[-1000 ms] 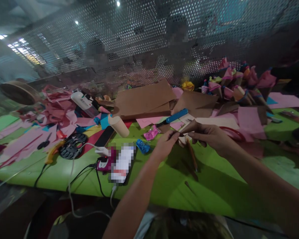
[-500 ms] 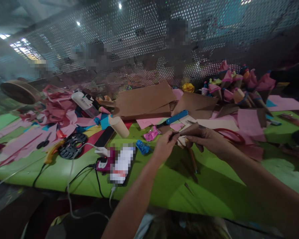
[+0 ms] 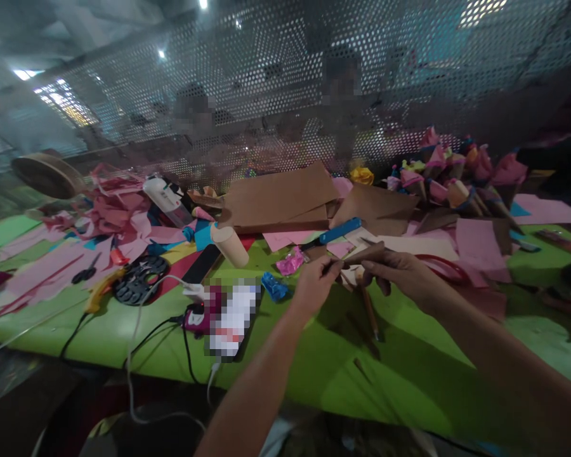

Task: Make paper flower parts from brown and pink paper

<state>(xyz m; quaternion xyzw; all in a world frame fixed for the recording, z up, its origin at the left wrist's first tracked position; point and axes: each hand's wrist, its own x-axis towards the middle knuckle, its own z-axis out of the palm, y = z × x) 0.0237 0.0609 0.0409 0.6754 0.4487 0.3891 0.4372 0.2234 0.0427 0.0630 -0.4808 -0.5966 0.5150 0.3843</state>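
Observation:
Both hands meet over the green table, fingers pinched on a small piece of brown cardboard (image 3: 365, 254). My left hand (image 3: 318, 279) grips its left end between thumb and fingertips. At the other end, my right hand (image 3: 394, 269) is closed on it, hiding part of the piece. Just below the hands, a thin brown pencil-like stick (image 3: 371, 314) points toward me. Behind the left fingers lies a blue box cutter (image 3: 341, 230). Crumpled pink paper (image 3: 290, 260) and crumpled blue paper (image 3: 275, 287) sit left of my left hand.
A cardboard tube (image 3: 231, 246), a phone (image 3: 234, 320), cords and a yellow glue gun (image 3: 102, 290) occupy the left. Cardboard sheets (image 3: 278, 193) lie behind, before a perforated metal screen (image 3: 266, 95). Paper flowers (image 3: 457, 162) crowd the back right; a red-handled tool (image 3: 450, 270) rests nearby.
The view has tilted slightly, so everything sits a little lower and further right. Both hands keep hold of the brown cardboard, with only small finger shifts.

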